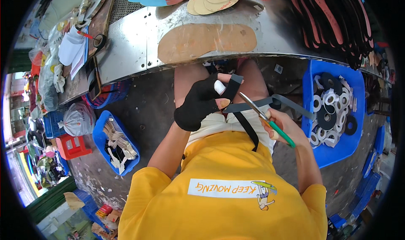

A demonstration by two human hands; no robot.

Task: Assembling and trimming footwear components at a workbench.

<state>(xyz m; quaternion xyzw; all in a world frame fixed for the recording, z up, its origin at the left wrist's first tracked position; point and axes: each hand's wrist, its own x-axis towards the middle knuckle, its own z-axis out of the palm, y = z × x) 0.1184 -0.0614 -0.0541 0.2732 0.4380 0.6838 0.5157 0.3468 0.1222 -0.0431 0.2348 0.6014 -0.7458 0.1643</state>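
Observation:
My left hand [196, 104], in a black glove with bare fingertips and a white wrap on one finger, pinches a dark fabric strip [231, 89] above my lap. My right hand [287, 125] grips scissors [282, 134] with green handles. Their metal blades point up and left, close to the strip. A long grey length of strip [295, 108] runs from the left fingers past the blades and trails off to the right. A black strip end [247, 129] hangs down over my shorts. Whether the blades touch the strip I cannot tell.
A tan sole-shaped sheet [206, 42] lies on the metal table [126, 46] ahead, with stacked insoles [217, 1] behind. Black-edged pieces [329, 22] overhang the right edge. A blue bin of tape rolls [333, 155] stands right; a smaller blue bin [99, 136] stands left.

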